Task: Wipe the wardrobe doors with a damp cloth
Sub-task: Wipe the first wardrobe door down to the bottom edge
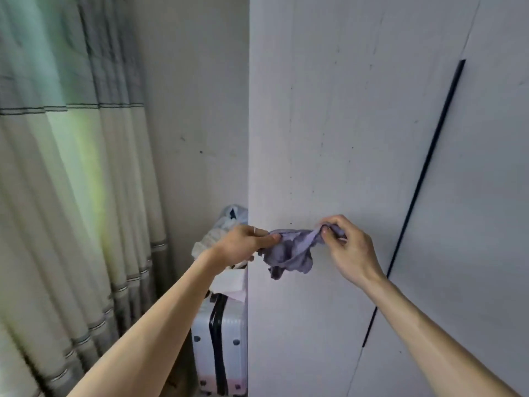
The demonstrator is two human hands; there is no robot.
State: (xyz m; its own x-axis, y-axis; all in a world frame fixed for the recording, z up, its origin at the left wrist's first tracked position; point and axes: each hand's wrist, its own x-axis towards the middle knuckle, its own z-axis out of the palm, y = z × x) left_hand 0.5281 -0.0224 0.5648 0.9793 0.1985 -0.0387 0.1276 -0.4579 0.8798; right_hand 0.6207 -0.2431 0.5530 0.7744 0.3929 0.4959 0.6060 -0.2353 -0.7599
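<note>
1. Two hands share one cloth [292,253]: the left hand [243,243] pinches its left end between thumb and fingers, and the right hand [347,247] grips the other end with curled fingers.
2. Stretched between them, the cloth has its long axis roughly level, running left to right. Its slack middle sags below both grips in crumpled folds.
3. It hangs in front of the wardrobe door [329,124], low on the panel and near its left outer edge. Whether the fabric touches the surface cannot be told from this view.
4. The door lies straight ahead of both hands, just beyond the cloth. The left hand sits at the door's outer edge. The right hand is further in, nearer the black handle strip [429,173] along the seam with the second door [486,196].
5. The cloth appears to be getting spread or refolded before a wipe, so the coming move is probably a short push forward to lay it flat on the panel.
6. The cloth is pale lilac-grey, thin, limp and rumpled; dampness cannot be judged. The door is pale grey with small dark specks.
7. Left of the wardrobe stand a pale suitcase [220,333] with items piled on top and a pleated curtain [71,167].
</note>
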